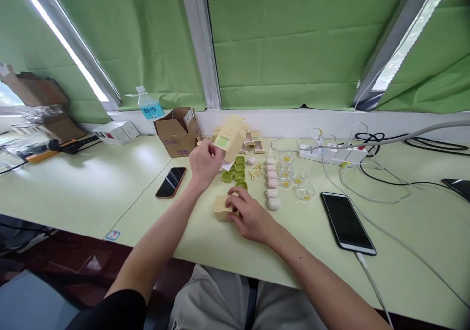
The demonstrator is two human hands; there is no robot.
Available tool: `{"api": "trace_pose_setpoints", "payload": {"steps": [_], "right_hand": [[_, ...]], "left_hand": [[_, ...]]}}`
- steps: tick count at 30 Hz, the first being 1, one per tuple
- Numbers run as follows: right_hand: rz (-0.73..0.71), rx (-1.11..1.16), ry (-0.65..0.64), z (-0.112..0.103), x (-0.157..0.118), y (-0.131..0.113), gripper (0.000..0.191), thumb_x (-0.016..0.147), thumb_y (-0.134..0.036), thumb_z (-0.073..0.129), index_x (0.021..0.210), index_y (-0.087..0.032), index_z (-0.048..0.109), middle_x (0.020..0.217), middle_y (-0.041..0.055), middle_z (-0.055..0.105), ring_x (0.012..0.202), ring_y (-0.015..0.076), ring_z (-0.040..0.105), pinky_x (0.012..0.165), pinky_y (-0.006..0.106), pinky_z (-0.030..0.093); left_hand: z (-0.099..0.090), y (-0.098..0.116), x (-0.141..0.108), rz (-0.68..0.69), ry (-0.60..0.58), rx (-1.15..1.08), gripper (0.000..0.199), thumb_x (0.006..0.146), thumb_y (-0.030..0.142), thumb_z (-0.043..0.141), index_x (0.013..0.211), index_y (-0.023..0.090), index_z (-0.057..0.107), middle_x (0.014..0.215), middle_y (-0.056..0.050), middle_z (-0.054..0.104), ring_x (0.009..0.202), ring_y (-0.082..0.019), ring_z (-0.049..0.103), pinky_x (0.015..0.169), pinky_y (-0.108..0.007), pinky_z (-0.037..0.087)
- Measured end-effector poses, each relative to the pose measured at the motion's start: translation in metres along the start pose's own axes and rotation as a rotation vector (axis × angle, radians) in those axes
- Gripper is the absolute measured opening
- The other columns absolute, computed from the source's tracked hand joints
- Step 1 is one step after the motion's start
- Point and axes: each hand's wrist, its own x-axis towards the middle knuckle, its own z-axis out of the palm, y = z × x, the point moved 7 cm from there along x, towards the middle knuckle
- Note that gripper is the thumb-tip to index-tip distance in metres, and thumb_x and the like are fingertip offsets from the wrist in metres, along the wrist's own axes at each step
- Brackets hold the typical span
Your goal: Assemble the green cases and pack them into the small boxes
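My left hand (205, 162) is raised over the table, its fingers closed on the edge of a cream cardboard box (234, 141) with a green square on one side. This box is tilted and slightly blurred. Lower down, my right hand (254, 216) grips a second small cream box (221, 209) that rests on the table, thumb and fingers around its right end. Just beyond it lie several green plastic trays (239, 175) and a scatter of small yellow pieces (256, 172). A row of pale pink and white rounded cases (272, 183) stands to the right, beside several clear plastic cups (304, 191).
A brown carton (178, 133) and a water bottle (150, 105) stand at the back left. One phone (171, 182) lies left of my hands; another phone (348, 222), plugged into a white cable, lies right. A power strip (332, 154) with tangled cables runs along the wall.
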Motion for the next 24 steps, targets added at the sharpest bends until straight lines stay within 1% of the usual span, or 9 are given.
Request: {"api": "trace_pose_setpoints", "payload": {"steps": [2,4,6,8,12,16,18,20,24], "right_hand": [[-0.021,-0.005,0.099,-0.01,-0.001,0.0,0.029,0.095,-0.014,0.071,0.118,-0.026,0.057,0.142,0.0123,0.058,0.085,0.0171,0.069,0.069,0.035,0.061],[-0.013,-0.023,0.321,-0.034,-0.004,0.004,0.033,0.097,-0.018,0.071,0.126,-0.027,0.058,0.138,0.0128,0.057,0.089,0.0199,0.069,0.063,0.034,0.061],[0.009,-0.074,0.558,-0.062,-0.011,0.009,0.045,0.1,-0.022,0.069,0.142,-0.029,0.055,0.139,0.0149,0.05,0.094,0.0226,0.069,0.061,0.036,0.064],[0.012,-0.174,0.656,-0.079,-0.014,0.011,0.063,0.101,-0.026,0.071,0.159,-0.036,0.048,0.152,0.0173,0.04,0.103,0.027,0.071,0.065,0.043,0.068],[-0.025,-0.26,0.617,-0.088,-0.01,0.011,0.074,0.103,-0.029,0.071,0.168,-0.049,0.043,0.172,0.0135,0.02,0.116,0.032,0.071,0.083,0.056,0.073],[-0.087,-0.215,0.648,-0.093,-0.011,0.007,0.067,0.103,-0.022,0.069,0.164,-0.045,0.051,0.172,0.0134,0.025,0.117,0.0302,0.073,0.096,0.058,0.072],[-0.114,-0.212,0.683,-0.097,-0.013,0.005,0.064,0.102,-0.02,0.071,0.16,-0.041,0.055,0.169,0.0147,0.029,0.115,0.0297,0.074,0.098,0.059,0.072],[-0.14,-0.224,0.712,-0.101,-0.014,0.004,0.059,0.1,-0.018,0.072,0.155,-0.038,0.059,0.167,0.0157,0.033,0.112,0.0289,0.076,0.1,0.06,0.071],[-0.165,-0.222,0.761,-0.108,-0.016,0.003,0.049,0.1,-0.013,0.068,0.145,-0.033,0.064,0.162,0.0165,0.04,0.111,0.0278,0.077,0.1,0.058,0.072]], "left_hand": [[-0.007,0.015,-0.015,0.078,0.022,-0.035,0.025,0.086,0.02,0.063,0.074,0.025,0.041,0.067,0.002,0.056,0.064,-0.018,0.052,0.067,-0.032,0.033],[-0.011,0.03,-0.025,0.149,0.041,-0.064,0.024,0.085,0.019,0.062,0.075,0.025,0.041,0.065,0.003,0.055,0.062,-0.016,0.051,0.064,-0.031,0.031],[-0.014,0.043,-0.031,0.198,0.05,-0.107,0.024,0.085,0.019,0.061,0.075,0.025,0.04,0.064,0.004,0.052,0.058,-0.015,0.049,0.062,-0.03,0.03],[-0.015,0.055,-0.036,0.248,0.038,-0.16,0.026,0.086,0.019,0.061,0.075,0.025,0.038,0.062,0.006,0.05,0.055,-0.013,0.048,0.058,-0.028,0.03],[-0.02,0.075,-0.052,0.43,0.037,-0.234,0.026,0.089,0.016,0.063,0.076,0.024,0.042,0.061,0.007,0.051,0.051,-0.01,0.05,0.053,-0.026,0.033],[-0.026,0.08,-0.072,0.559,0.049,-0.348,0.015,0.096,0.014,0.064,0.09,0.023,0.054,0.072,0.004,0.065,0.059,-0.011,0.065,0.056,-0.024,0.046],[-0.024,0.077,-0.076,0.546,-0.009,-0.448,0.015,0.098,0.016,0.067,0.11,0.023,0.06,0.092,-0.001,0.076,0.075,-0.014,0.076,0.066,-0.024,0.057],[-0.019,0.076,-0.078,0.538,-0.092,-0.536,0.035,0.101,0.019,0.068,0.134,0.022,0.058,0.123,-0.012,0.079,0.101,-0.02,0.082,0.076,-0.028,0.065],[-0.011,0.078,-0.081,0.634,-0.232,-0.619,0.044,0.104,0.024,0.067,0.147,0.024,0.058,0.167,-0.022,0.058,0.144,-0.032,0.068,0.085,-0.035,0.067]]}}
